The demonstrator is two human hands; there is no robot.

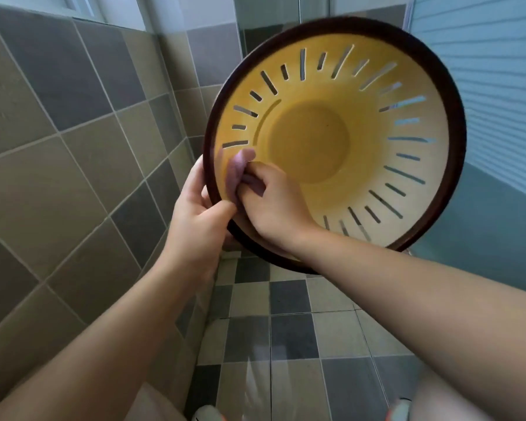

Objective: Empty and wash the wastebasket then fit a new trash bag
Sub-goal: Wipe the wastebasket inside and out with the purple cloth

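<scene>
The yellow wastebasket (310, 144) with slotted walls and a dark brown rim is held up in the air, its mouth facing me, so I look straight into it. My left hand (195, 214) grips the rim at its lower left, thumb over the edge. My right hand (271, 202) reaches inside and pinches a small pinkish-purple cloth (237, 168) against the inner wall near the rim. The cloth is blurred by motion.
Grey and beige wall tiles (73, 132) close in on the left and behind. A light blue slatted surface (498, 86) stands at the right. Below is a checkered tile floor (286, 329) with a thin stream of water (252, 375) and my feet at the bottom edge.
</scene>
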